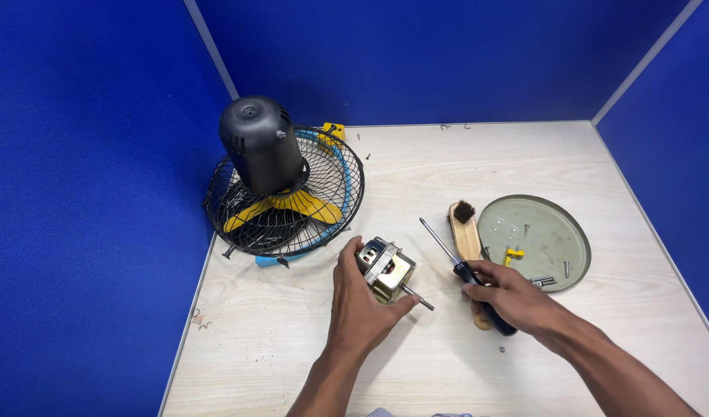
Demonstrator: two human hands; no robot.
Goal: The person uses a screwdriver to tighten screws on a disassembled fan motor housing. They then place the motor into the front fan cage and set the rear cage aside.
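My left hand (360, 297) grips a small brass-coloured electric motor (386, 269) with a steel shaft that sticks out to the lower right, resting on the pale wooden table (277, 340). My right hand (506, 296) is closed on the black handle of a screwdriver (455, 261); its metal shank points up and left, its tip a little right of the motor. Just behind the screwdriver lies a wooden brush (466, 232) with dark bristles at its far end.
A fan (285, 193) with a black motor housing, black wire cage and yellow blades lies face down at the left. A round grey-green metal dish (551, 232) at the right holds screws and a small yellow part. Blue partition walls enclose the table.
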